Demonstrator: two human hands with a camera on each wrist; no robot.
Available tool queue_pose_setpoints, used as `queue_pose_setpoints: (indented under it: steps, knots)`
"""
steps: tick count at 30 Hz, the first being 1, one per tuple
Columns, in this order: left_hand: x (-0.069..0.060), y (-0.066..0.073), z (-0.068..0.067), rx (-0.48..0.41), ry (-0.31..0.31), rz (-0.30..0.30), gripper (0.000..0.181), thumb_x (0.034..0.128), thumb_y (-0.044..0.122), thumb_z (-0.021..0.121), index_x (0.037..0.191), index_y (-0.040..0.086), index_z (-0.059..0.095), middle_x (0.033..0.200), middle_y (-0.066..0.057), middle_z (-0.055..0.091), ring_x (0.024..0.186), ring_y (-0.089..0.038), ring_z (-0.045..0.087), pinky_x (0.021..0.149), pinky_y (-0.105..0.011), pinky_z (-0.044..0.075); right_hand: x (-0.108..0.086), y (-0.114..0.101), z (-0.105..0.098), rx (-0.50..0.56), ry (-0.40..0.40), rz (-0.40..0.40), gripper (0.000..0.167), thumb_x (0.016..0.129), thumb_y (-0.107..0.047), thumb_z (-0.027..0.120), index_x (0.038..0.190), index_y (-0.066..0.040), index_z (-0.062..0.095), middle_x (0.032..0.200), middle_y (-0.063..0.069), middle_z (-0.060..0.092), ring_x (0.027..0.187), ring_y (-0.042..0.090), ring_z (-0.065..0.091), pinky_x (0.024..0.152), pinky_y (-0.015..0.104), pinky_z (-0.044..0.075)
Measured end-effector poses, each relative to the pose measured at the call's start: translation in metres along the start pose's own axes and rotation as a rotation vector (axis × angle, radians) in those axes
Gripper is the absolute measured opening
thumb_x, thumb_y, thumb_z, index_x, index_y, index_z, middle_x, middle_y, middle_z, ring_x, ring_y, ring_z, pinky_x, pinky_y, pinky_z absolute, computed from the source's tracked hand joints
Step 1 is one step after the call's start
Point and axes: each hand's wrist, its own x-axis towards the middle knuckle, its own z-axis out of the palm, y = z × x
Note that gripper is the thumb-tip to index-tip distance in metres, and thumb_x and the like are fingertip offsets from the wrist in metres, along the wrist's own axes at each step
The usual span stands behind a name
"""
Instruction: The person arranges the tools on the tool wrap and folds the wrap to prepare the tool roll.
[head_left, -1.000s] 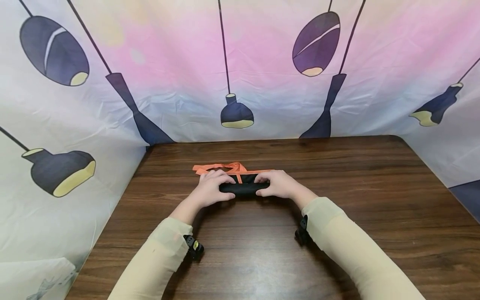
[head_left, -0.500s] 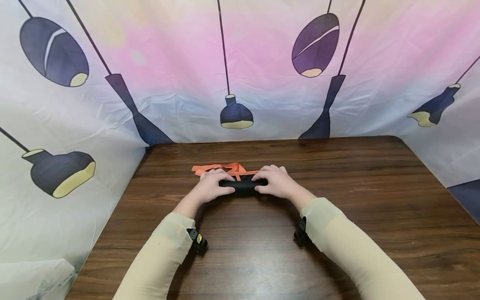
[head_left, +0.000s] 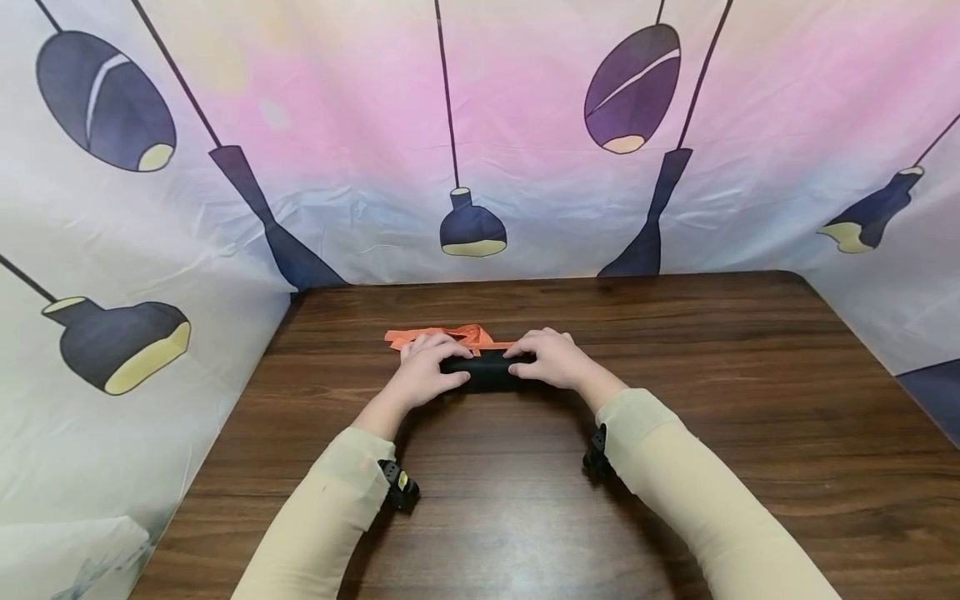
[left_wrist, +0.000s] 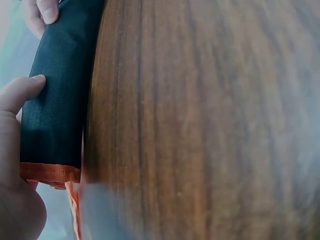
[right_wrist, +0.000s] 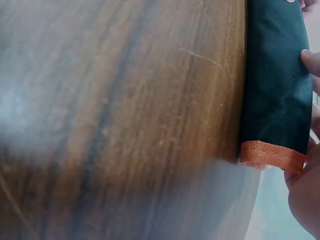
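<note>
A black fabric roll [head_left: 489,373] with orange edging lies crosswise on the table, toward its far side. My left hand [head_left: 426,371] grips its left end, fingers over the top and thumb on the near side. At the other end my right hand [head_left: 553,360] holds it the same way. Beyond the roll, an orange strap [head_left: 472,336] lies loosely looped on the wood. In the left wrist view the thumb presses the black cloth [left_wrist: 62,95] above an orange hem [left_wrist: 52,171]. The right wrist view shows a matching orange hem [right_wrist: 274,155]. The roll's far side is mostly hidden by the fingers.
The dark wood-grain table [head_left: 495,492] stretches out on all sides of the roll. A printed cloth backdrop [head_left: 360,167] with lamp pictures hangs behind and beside it. Small black cameras [head_left: 401,485] sit at both wrists.
The roll has turned away from me, taking up the flat black cloth behind it; less of the orange strip shows. My right hand has shifted slightly left, and its thumb has moved up the roll.
</note>
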Motion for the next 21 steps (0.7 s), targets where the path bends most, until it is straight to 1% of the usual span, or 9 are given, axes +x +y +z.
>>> queue_pose_setpoints:
  steps: [4,6,8,11,15,17,21]
  knots:
    - [-0.002,-0.002,0.003,-0.031,0.008,-0.002,0.024,0.0838,0.033,0.069,0.107,0.026,0.068,0.114,0.002,0.056,0.113,-0.026,0.041,0.086,-0.050,0.024,-0.001,0.001,0.001,0.025,0.006,0.010,0.031,0.089,-0.036,0.062,0.116,-0.022,0.067,0.119,0.001,0.060,0.111,0.025,0.048,0.088,0.049,0.031]
    - [-0.003,-0.004,0.005,-0.053,0.013,-0.003,0.024,0.0845,0.034,0.069,0.107,0.026,0.067,0.114,0.001,0.055,0.112,-0.027,0.041,0.086,-0.051,0.024,-0.001,0.001,0.002,0.028,0.024,0.020,0.031,0.089,-0.037,0.062,0.116,-0.022,0.067,0.120,0.001,0.060,0.109,0.024,0.049,0.088,0.048,0.030]
    - [-0.003,-0.006,0.007,-0.076,0.015,-0.018,0.024,0.0855,0.034,0.068,0.108,0.025,0.067,0.115,0.000,0.055,0.112,-0.028,0.041,0.088,-0.052,0.023,-0.002,0.000,0.002,0.018,0.056,0.024,0.030,0.090,-0.037,0.061,0.115,-0.022,0.068,0.119,0.000,0.062,0.107,0.023,0.049,0.086,0.047,0.030]
    - [-0.003,-0.009,0.009,-0.104,0.011,-0.052,0.027,0.0869,0.036,0.066,0.112,0.025,0.066,0.116,-0.001,0.055,0.112,-0.028,0.042,0.090,-0.053,0.022,-0.003,-0.001,0.005,-0.048,0.112,0.010,0.031,0.090,-0.039,0.060,0.116,-0.024,0.067,0.116,-0.002,0.063,0.104,0.022,0.048,0.085,0.047,0.028]
    - [-0.003,-0.012,0.009,-0.109,0.002,-0.079,0.031,0.0880,0.037,0.063,0.115,0.023,0.065,0.117,-0.002,0.056,0.114,-0.028,0.043,0.091,-0.053,0.022,-0.006,-0.001,0.011,-0.164,0.174,-0.037,0.037,0.089,-0.042,0.061,0.121,-0.025,0.063,0.118,-0.003,0.062,0.109,0.022,0.046,0.087,0.048,0.027]
    - [-0.001,-0.012,0.009,-0.097,-0.005,-0.083,0.032,0.0884,0.037,0.063,0.116,0.022,0.064,0.118,-0.002,0.056,0.114,-0.028,0.044,0.091,-0.052,0.022,-0.008,0.000,0.013,-0.193,0.193,-0.057,0.040,0.087,-0.042,0.063,0.124,-0.025,0.062,0.121,-0.002,0.060,0.111,0.023,0.045,0.088,0.049,0.027]
    - [0.000,-0.012,0.007,-0.071,-0.019,-0.084,0.032,0.0888,0.037,0.063,0.117,0.023,0.064,0.120,-0.002,0.056,0.115,-0.026,0.044,0.090,-0.050,0.023,-0.010,0.002,0.015,-0.199,0.204,-0.070,0.044,0.084,-0.042,0.067,0.125,-0.026,0.060,0.123,-0.002,0.057,0.113,0.024,0.043,0.089,0.048,0.027]
